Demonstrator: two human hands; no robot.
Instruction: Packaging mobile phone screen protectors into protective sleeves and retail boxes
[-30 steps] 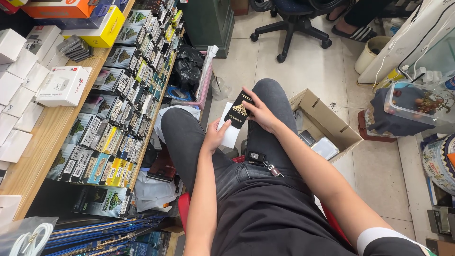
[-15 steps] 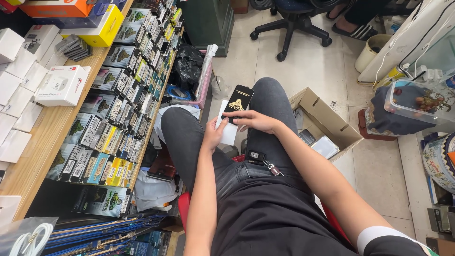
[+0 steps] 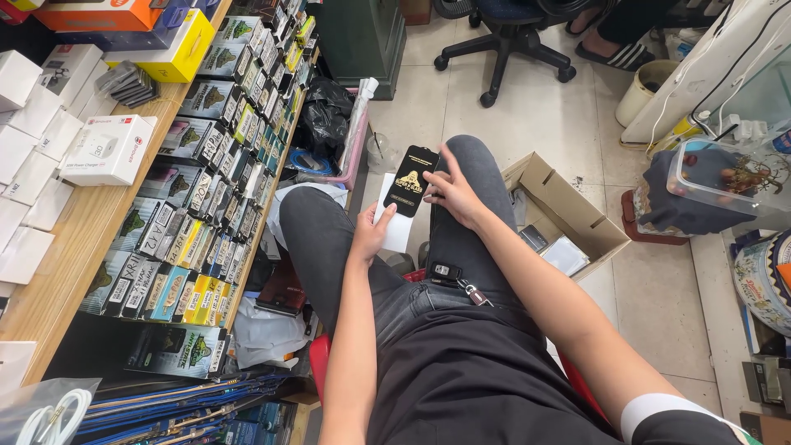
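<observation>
Seated person holding a black sleeve over a white one above the knees, beside a stocked wooden bench.

The wooden bench runs down the left side, carrying white boxes on top and rows of small packets along its sloped front. An open cardboard box sits on the tiled floor just right of the person's dark-trousered legs. Between the knees, the left hand has its fingers closed on a white sleeve from below. The right hand pinches the right edge of a black sleeve with a gold emblem, tilted upright and overlapping the white one. A car key lies on the right thigh.
</observation>
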